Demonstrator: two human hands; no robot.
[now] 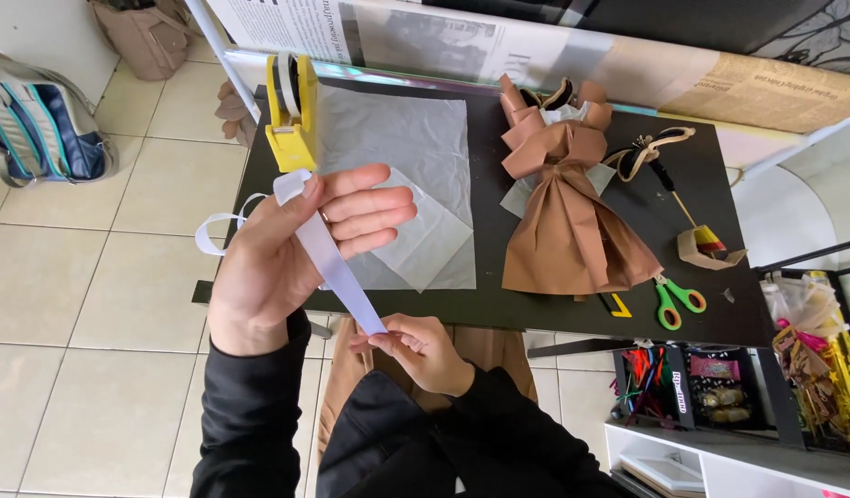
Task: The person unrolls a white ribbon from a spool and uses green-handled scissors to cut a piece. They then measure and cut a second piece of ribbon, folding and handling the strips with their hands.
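Note:
My left hand point(296, 240) is raised over the near left corner of the black table point(499, 314), fingers spread, pinching a pale lilac ribbon point(337, 272) at its upper end with the thumb. The ribbon runs diagonally down to my right hand point(420, 349), which pinches its lower end just off the table's front edge. A loose loop of the ribbon point(213, 231) curls out to the left of my left hand. Both arms wear black sleeves.
A yellow tape dispenser point(291, 115) stands at the table's far left beside translucent wrapping sheets point(407, 157). A brown paper bouquet wrap point(563, 212) lies mid-table, green-handled scissors point(674, 300) near its base. A shelf of craft supplies point(720, 387) stands right; a backpack point(42, 129) sits on the floor.

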